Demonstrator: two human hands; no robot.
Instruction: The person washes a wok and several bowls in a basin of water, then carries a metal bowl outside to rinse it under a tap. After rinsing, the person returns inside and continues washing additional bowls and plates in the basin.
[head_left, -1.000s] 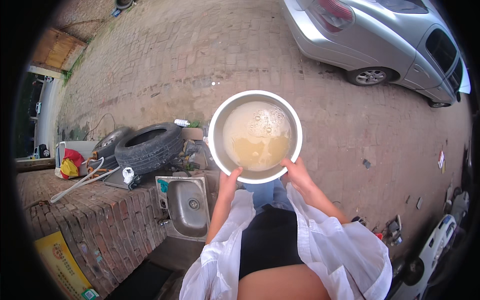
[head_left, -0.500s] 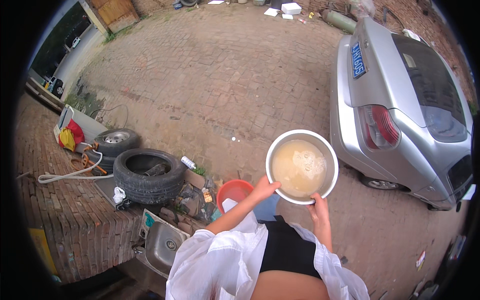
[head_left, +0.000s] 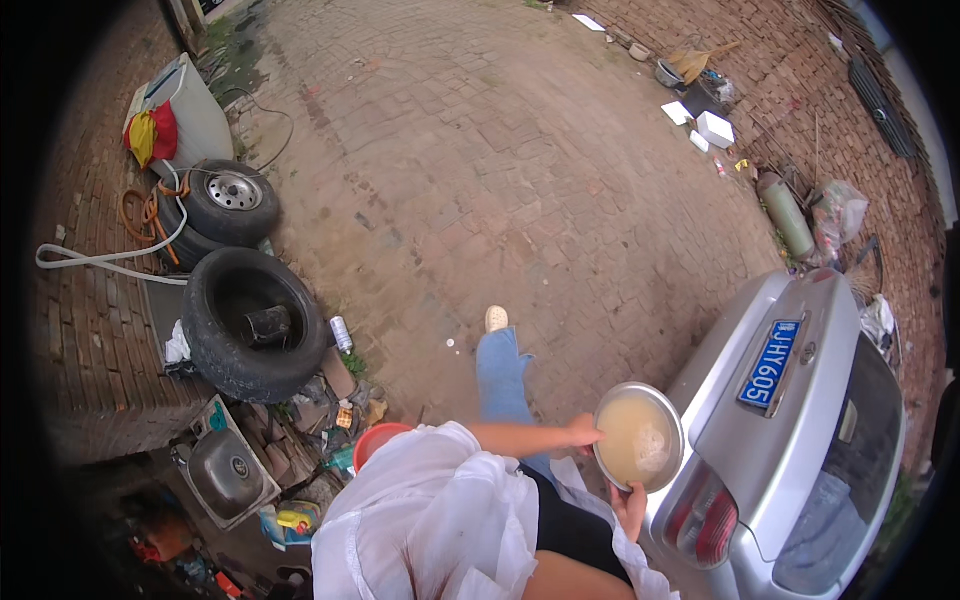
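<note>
I hold a round metal bowl (head_left: 678, 440) of cloudy, pale yellowish liquid with froth at the lower right of the head view. My left hand (head_left: 585, 433) grips its left rim, and my right hand (head_left: 630, 508) grips the lower rim. Close beside the bowl stands the back of a silver car (head_left: 720, 420). My blue-jeaned leg (head_left: 500, 375) stretches forward on the brick paving (head_left: 430, 170), ending in a pale shoe (head_left: 496, 318).
At left, tires (head_left: 205, 330), a hose (head_left: 70, 257) and a white bin (head_left: 190, 110) line a brick wall, with a steel sink (head_left: 230, 497) and red basin (head_left: 385, 430) nearer me. A gas cylinder (head_left: 785, 215), foam boxes (head_left: 714, 128) and a broom (head_left: 690, 62) line the right wall.
My view has swung round toward the yard and car. The bowl has moved from in front of me to my lower right, beside the car. My leg has come forward.
</note>
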